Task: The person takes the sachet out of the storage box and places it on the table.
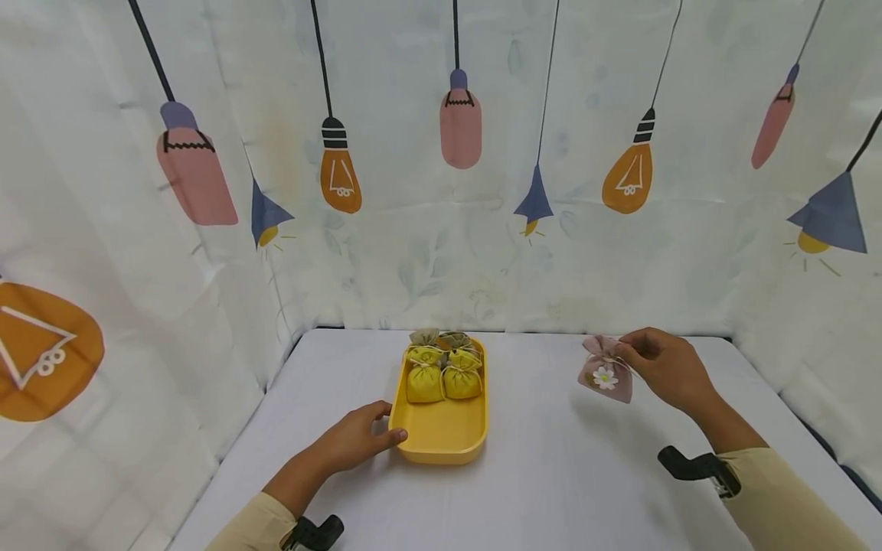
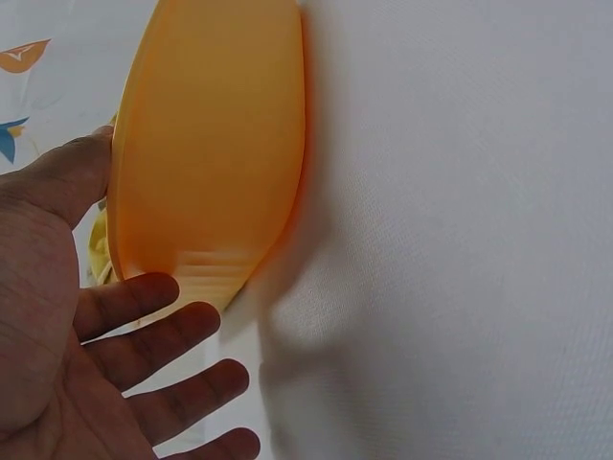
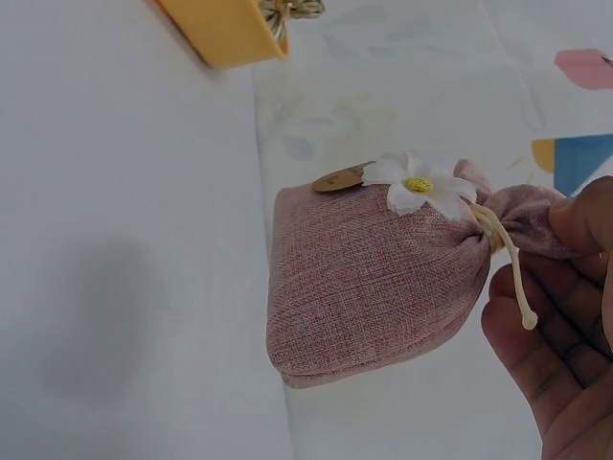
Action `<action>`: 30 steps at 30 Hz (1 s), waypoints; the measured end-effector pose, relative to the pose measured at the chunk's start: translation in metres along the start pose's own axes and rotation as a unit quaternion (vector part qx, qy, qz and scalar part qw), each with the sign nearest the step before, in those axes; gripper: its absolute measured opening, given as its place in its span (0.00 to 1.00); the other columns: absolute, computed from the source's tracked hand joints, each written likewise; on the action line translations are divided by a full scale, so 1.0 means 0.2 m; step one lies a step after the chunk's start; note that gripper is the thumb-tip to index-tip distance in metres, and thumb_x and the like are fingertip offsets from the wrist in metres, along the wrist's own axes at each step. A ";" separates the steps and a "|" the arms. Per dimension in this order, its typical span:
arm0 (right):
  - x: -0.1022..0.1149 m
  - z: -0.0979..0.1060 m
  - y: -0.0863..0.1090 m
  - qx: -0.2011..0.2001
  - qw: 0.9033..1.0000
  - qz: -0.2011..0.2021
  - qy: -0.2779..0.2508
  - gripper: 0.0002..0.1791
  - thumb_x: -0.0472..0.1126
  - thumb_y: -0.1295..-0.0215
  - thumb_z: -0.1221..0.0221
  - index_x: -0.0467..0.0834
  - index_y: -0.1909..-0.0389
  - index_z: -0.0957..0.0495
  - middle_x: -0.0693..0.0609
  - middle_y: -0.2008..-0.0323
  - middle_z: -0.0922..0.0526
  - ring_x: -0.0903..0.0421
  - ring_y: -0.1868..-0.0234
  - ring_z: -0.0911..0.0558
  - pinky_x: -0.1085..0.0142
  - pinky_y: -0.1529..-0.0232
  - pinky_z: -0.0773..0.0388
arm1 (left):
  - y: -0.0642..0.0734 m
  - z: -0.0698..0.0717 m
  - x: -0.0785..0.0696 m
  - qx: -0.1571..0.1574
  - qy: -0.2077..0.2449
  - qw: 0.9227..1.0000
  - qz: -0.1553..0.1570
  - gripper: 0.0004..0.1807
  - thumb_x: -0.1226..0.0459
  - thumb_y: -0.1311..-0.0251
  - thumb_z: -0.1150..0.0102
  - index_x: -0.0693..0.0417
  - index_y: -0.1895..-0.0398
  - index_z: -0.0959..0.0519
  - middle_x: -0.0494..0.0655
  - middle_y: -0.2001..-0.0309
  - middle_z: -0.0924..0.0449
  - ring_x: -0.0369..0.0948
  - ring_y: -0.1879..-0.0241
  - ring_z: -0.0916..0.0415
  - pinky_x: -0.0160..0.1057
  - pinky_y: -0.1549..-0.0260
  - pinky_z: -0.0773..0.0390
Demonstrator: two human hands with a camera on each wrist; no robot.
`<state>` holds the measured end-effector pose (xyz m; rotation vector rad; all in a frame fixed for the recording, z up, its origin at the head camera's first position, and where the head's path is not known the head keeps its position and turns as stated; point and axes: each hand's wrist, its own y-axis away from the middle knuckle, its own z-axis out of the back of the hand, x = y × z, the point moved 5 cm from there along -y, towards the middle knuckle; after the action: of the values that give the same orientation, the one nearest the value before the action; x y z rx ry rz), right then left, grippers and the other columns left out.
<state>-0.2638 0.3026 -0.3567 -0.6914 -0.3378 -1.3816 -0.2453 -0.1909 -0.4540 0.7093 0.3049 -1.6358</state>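
My right hand pinches the gathered neck of a small pink drawstring pouch, which hangs above the table on the right. In the right wrist view, the pouch shows a white fabric flower, a brown tag and a cream cord. My left hand holds the near left rim of a yellow tray, its thumb over the edge. Seen from the left wrist, the index finger meets the outer wall of the tray while the other fingers spread away from it.
Two yellow pouches sit side by side in the tray's far half. Behind them are olive-brown pouches, partly covered. A white cloth covers the table, and a curtain printed with lamps hangs around it.
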 end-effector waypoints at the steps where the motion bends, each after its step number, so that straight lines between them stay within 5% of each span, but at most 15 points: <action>1: -0.01 0.00 0.00 0.001 1.000 -0.002 0.001 0.28 0.64 0.26 0.44 0.43 0.47 0.18 0.43 0.52 0.14 0.42 0.51 0.18 0.57 0.62 0.23 | 0.00 0.00 0.00 0.000 0.000 1.000 0.000 0.31 0.42 0.38 0.32 0.49 0.38 0.22 0.53 0.38 0.23 0.56 0.34 0.30 0.64 0.38 0.31; 30: -0.14 0.06 0.06 -0.040 0.999 -0.007 0.002 0.20 0.55 0.24 0.41 0.41 0.50 0.17 0.43 0.57 0.13 0.42 0.54 0.17 0.59 0.66 0.24 | 0.00 0.00 0.00 -0.001 0.001 1.000 -0.002 0.30 0.42 0.37 0.33 0.48 0.39 0.22 0.52 0.38 0.22 0.56 0.33 0.30 0.64 0.38 0.31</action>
<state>-0.2545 0.3313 -0.3673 -0.7531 -0.2857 -1.4156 -0.2441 -0.1906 -0.4545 0.7096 0.3098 -1.6391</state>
